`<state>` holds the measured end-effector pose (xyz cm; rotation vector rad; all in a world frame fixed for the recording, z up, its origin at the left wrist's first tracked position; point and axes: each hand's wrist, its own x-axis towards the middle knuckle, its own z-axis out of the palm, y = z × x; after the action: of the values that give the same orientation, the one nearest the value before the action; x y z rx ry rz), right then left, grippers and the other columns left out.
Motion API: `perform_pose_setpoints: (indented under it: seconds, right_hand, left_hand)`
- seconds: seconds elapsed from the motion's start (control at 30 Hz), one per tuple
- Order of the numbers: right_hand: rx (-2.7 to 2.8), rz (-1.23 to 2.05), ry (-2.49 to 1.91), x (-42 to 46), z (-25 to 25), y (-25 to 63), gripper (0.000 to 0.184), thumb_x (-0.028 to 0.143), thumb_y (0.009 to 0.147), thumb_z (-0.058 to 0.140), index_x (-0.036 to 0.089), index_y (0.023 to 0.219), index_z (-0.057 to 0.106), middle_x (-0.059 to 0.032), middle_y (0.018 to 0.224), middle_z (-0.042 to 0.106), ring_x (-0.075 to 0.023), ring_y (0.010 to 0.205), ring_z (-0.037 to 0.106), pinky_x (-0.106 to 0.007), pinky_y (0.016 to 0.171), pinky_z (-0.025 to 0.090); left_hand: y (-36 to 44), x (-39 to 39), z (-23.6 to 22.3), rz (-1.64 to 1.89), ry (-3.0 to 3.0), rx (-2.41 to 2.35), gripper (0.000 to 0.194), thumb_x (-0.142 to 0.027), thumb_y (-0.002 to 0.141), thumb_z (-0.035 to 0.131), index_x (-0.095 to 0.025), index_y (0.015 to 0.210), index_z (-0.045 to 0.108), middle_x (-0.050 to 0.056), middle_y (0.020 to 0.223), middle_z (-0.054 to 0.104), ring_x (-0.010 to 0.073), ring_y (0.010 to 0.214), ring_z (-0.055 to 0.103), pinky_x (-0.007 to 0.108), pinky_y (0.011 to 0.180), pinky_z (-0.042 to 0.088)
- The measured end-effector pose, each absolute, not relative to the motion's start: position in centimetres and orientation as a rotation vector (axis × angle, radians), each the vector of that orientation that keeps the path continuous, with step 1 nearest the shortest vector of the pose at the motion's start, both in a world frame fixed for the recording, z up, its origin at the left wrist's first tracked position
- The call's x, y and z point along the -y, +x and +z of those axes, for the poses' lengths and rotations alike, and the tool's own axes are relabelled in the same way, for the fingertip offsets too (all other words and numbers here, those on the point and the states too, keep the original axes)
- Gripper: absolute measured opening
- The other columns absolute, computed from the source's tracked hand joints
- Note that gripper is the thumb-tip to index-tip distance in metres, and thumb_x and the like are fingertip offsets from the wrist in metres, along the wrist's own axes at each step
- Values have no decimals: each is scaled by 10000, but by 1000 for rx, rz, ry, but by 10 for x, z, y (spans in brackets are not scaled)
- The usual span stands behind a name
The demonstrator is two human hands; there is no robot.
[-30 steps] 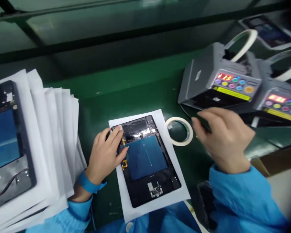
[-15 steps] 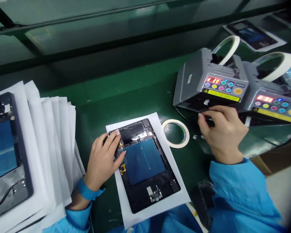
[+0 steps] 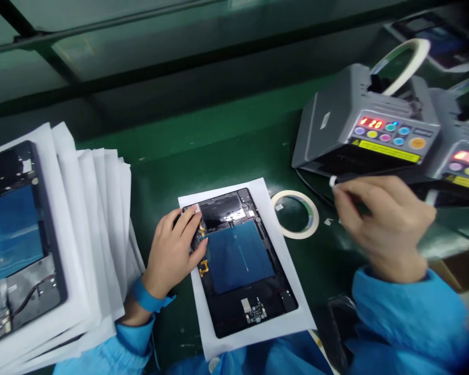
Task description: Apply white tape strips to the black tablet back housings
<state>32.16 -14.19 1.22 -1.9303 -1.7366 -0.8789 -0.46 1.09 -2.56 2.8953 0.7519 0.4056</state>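
Observation:
An opened tablet (image 3: 250, 307), its back off and a blue battery (image 3: 240, 255) exposed, lies tilted on a white paper sheet (image 3: 303, 324). My left hand (image 3: 175, 252) rests on its upper left edge, fingers spread and thumb apart, beside the orange flex cables (image 3: 204, 268). To the right, in front of the grey tape dispenser (image 3: 328, 130), my right hand (image 3: 386, 224) is closed in a pinch. A small white piece of tape (image 3: 333, 180) sticks out from its fingertips. Between the tablet and that hand, a roll of tape (image 3: 315, 219) lies flat.
Another opened tablet (image 3: 11, 229) lies on a stack of white paper sheets (image 3: 113, 229) at left. A second dispenser (image 3: 463, 143) stands at far right. Tape scraps (image 3: 328, 222) lie near the roll. A further tablet (image 3: 437, 36) is at the back right.
My right hand has reached to the dispenser's front and come away with a small piece of tape between its fingertips. My left hand stays on the tablet. The camera view has shifted slightly.

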Motion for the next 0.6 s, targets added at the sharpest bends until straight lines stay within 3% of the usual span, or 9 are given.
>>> perform_pose_setpoints:
  seconds: [0.13, 0.33, 0.47, 0.6]
  right_hand:
    - [2069, -463, -1793, 132, 18, 291, 31, 191, 906, 645, 181, 935, 647, -10, 912, 728, -106, 741, 668, -221, 591, 446]
    - [2276, -273, -1644, 103, 6, 280, 150, 229, 967, 543, 192, 923, 681, -8, 916, 733, -124, 755, 672, -266, 631, 463]
    - [2169, 6, -1594, 102, -13, 291, 168, 261, 966, 548, 204, 1032, 692, -31, 998, 742, -149, 859, 694, -281, 755, 530]
    - [2073, 73, -1496, 104, -21, 302, 206, 234, 967, 536, 185, 1118, 666, -52, 1020, 738, -164, 891, 696, -291, 787, 553]
  left_hand:
    - [-5, -10, -23, 375, 2854, -775, 408, -281, 959, 518, -103, 1318, 589, 135, 1400, 603, 352, 1241, 516, 516, 1032, 476]
    - [-1, -2, -12, 424, 2874, -909, 350, -191, 922, 508, -139, 1250, 620, 146, 1363, 618, 360, 1276, 518, 601, 1098, 395]
    - [28, 15, 2, 451, 2898, -725, 219, -198, 939, 536, -117, 1107, 650, 123, 1098, 695, 272, 984, 640, 416, 811, 541]
    - [77, 27, 5, 337, 2982, -596, 134, -229, 949, 560, -154, 862, 629, 42, 788, 637, 212, 710, 618, 340, 601, 480]
